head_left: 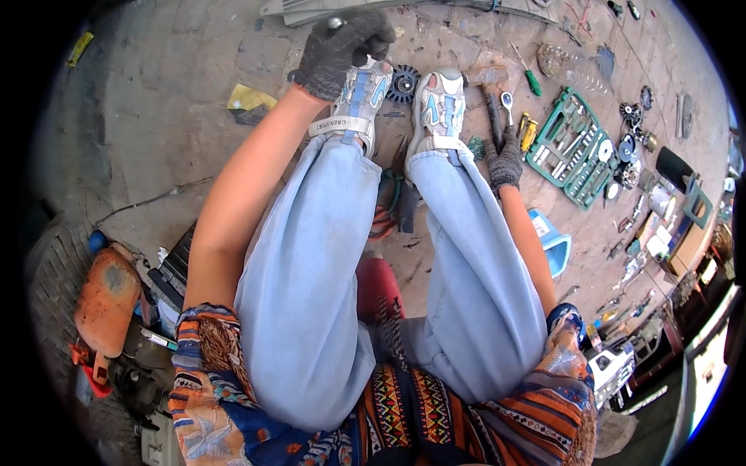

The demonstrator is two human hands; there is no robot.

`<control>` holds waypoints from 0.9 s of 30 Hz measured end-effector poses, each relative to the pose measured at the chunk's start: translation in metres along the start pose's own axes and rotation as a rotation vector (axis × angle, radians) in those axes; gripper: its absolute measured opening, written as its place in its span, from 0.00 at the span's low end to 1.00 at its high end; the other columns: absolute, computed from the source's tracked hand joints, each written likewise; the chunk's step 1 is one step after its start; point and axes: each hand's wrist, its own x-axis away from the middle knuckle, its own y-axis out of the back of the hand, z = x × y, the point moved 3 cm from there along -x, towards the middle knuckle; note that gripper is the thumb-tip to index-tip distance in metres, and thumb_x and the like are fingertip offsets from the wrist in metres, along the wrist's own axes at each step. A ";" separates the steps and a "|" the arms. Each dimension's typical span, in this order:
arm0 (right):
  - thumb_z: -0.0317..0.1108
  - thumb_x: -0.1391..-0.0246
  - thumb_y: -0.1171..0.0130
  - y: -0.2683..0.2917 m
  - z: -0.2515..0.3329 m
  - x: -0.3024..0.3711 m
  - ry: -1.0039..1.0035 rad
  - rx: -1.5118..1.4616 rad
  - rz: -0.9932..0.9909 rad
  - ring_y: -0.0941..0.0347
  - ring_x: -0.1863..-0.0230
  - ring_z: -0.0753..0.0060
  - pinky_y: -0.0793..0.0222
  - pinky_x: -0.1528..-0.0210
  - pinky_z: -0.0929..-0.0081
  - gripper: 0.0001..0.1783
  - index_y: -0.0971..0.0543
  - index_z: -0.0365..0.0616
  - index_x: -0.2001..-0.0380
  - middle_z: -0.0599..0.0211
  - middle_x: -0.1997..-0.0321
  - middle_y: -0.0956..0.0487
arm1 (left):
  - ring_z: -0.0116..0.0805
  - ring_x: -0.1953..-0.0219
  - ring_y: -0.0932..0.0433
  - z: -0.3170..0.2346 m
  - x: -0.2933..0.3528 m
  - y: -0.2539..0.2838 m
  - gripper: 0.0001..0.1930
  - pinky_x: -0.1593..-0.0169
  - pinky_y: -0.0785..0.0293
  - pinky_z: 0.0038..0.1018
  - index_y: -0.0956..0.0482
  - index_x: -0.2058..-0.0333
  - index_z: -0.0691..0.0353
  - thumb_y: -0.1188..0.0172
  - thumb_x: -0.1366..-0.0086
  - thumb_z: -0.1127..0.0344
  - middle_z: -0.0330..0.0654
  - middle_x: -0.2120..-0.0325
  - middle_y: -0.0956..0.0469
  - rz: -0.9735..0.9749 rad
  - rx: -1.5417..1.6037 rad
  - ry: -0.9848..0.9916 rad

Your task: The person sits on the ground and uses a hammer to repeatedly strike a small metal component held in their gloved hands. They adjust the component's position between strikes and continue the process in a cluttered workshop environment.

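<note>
My left hand (343, 53), in a dark grey work glove, is above and beside my left shoe (360, 97). Its fingers are curled; a small shiny round metal end (335, 23) shows at the back of the fist, the rest hidden. Between my shoe tips lies a black toothed disc (403, 84). My right hand (505, 165), gloved too, is low at the right, its fingers around the lower end of a hammer (494, 116) handle. The hammer's head is just right of my right shoe (441, 109). Touching the fingers is a ratchet wrench (507, 103).
At the right lies an open green socket set case (571, 147), with yellow-handled tools (528, 132), a green screwdriver (531, 81) and a plastic bottle (571, 68) nearby. A blue container (553, 245) stands by my right forearm. Pliers (385, 217) lie between my legs; an orange tank (107, 303) is at left.
</note>
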 end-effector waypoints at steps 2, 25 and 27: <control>0.44 0.50 0.43 -0.002 -0.001 -0.003 0.062 0.028 0.001 0.33 0.49 0.48 0.38 0.48 0.60 0.31 0.35 0.40 0.46 0.45 0.49 0.31 | 0.18 0.81 0.29 0.003 -0.005 -0.006 0.13 0.80 0.39 0.14 0.22 0.73 0.57 0.42 0.42 0.53 0.33 0.81 0.24 -0.002 -0.021 0.007; 0.65 0.54 0.48 -0.028 -0.010 -0.015 -0.117 -0.127 0.367 0.25 0.68 0.47 0.32 0.63 0.58 0.36 0.21 0.34 0.72 0.45 0.75 0.23 | 0.21 0.81 0.28 0.020 -0.028 -0.059 0.17 0.76 0.33 0.19 0.22 0.79 0.62 0.43 0.39 0.55 0.36 0.83 0.24 0.120 -0.170 -0.025; 0.65 0.54 0.48 -0.025 -0.006 -0.013 -0.140 -0.141 0.372 0.25 0.68 0.46 0.32 0.62 0.57 0.36 0.22 0.33 0.72 0.44 0.75 0.23 | 0.21 0.82 0.28 0.018 -0.030 -0.062 0.17 0.77 0.33 0.19 0.22 0.79 0.62 0.43 0.39 0.55 0.36 0.83 0.24 0.156 -0.183 -0.005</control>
